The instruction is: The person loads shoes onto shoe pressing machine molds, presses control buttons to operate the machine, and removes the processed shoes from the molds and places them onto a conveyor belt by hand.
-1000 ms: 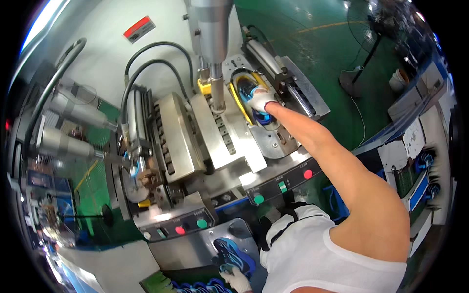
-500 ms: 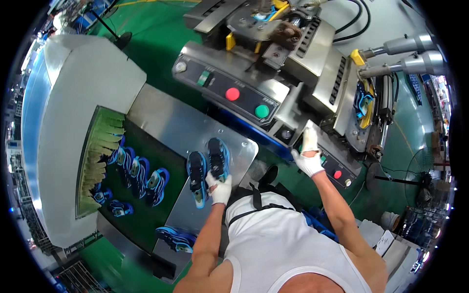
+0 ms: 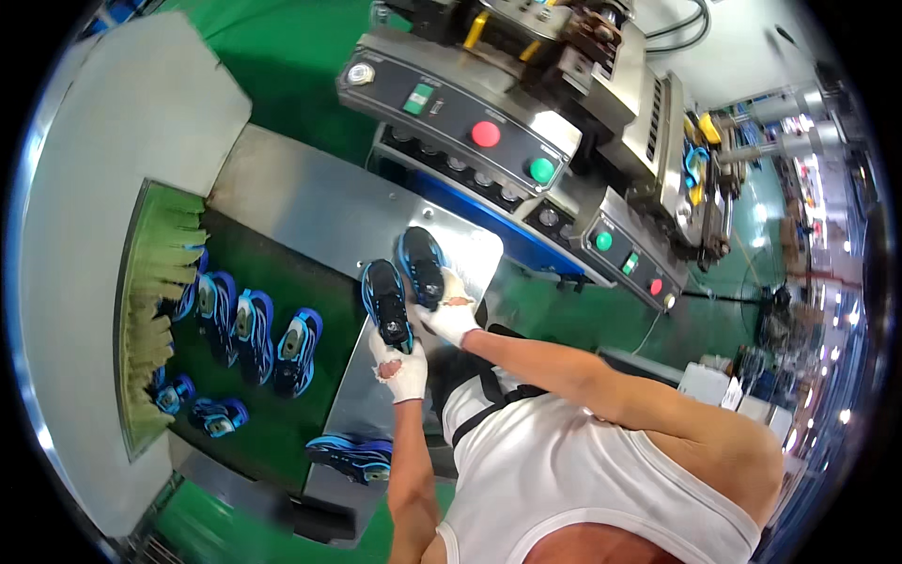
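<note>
Two black sneakers with bright blue soles lie side by side on the steel ledge in front of me. My left hand (image 3: 400, 368), in a worn white glove, grips the near end of the left sneaker (image 3: 385, 296). The right sneaker (image 3: 422, 258) has its near end in my right hand (image 3: 453, 312), gloved the same way, with fingers along its side. Parts of my fingers are hidden behind the shoes. Another sneaker (image 3: 348, 455) rests on its side at the ledge's near end.
Several sneakers stand on the dark conveyor belt (image 3: 268, 249) to the left, by a white machine housing (image 3: 70, 244) with a fringed green curtain (image 3: 155, 329). Ahead and right is a steel press with a button panel (image 3: 460, 122) and a second panel (image 3: 628, 252).
My right hand has come from the right-hand panel to the right sneaker. My left hand now grips the left sneaker's near end. My view has shifted.
</note>
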Demonstrator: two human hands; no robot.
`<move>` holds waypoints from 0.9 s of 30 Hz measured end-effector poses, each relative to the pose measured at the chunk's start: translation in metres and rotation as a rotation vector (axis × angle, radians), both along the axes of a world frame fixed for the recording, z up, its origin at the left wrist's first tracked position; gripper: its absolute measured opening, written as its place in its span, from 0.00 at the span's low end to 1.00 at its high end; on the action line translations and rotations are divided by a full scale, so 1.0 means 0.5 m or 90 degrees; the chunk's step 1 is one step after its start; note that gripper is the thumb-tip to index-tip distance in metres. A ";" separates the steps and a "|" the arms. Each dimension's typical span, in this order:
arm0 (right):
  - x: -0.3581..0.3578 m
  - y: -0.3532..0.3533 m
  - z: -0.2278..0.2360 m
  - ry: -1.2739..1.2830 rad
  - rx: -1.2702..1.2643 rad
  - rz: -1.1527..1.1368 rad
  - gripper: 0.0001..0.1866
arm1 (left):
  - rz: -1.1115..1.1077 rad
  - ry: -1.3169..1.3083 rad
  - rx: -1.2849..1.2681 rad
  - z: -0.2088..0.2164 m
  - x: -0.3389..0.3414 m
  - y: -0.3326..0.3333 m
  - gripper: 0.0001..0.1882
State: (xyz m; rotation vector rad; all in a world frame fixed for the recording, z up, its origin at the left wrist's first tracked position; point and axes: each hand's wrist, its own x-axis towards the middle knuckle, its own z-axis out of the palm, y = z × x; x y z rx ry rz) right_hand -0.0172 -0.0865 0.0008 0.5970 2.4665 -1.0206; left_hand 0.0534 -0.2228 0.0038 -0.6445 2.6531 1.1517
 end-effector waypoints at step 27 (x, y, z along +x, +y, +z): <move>0.639 0.446 0.370 0.571 -0.097 -1.346 0.45 | -1.153 -0.078 -0.048 0.394 -0.031 0.783 0.53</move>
